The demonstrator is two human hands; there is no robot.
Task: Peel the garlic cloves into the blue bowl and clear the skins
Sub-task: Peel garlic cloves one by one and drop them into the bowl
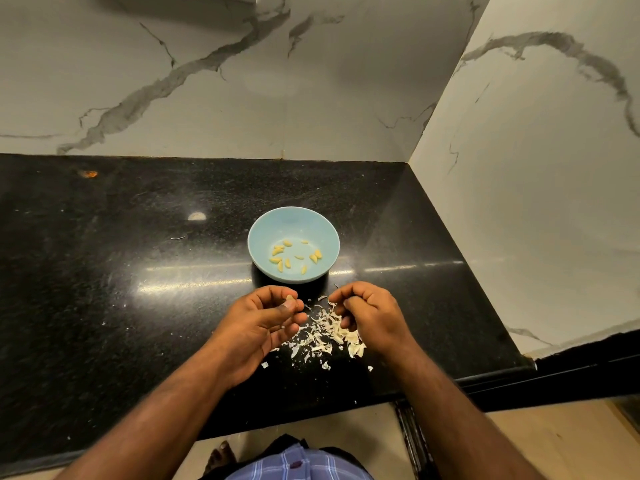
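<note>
two hands over skins (325,336) | left hand (263,323) pinches clove (290,299) | right hand (370,315) curled, contents unclear

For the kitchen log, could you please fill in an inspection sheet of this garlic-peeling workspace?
Surface: glossy black speckled stone counter, dusted with pale flecks.
Job's things: round light blue bowl holding about ten peeled yellowish garlic cloves; heap of papery white skins on the counter in front of it.
Clutter: small orange mark near the back edge.
Grippers: left hand pinches a pale garlic clove; right hand curled over the skins, contents hidden.
Cables: nothing seen.
Surroundings: white grey-veined marble walls form a corner; beige floor below.
</note>
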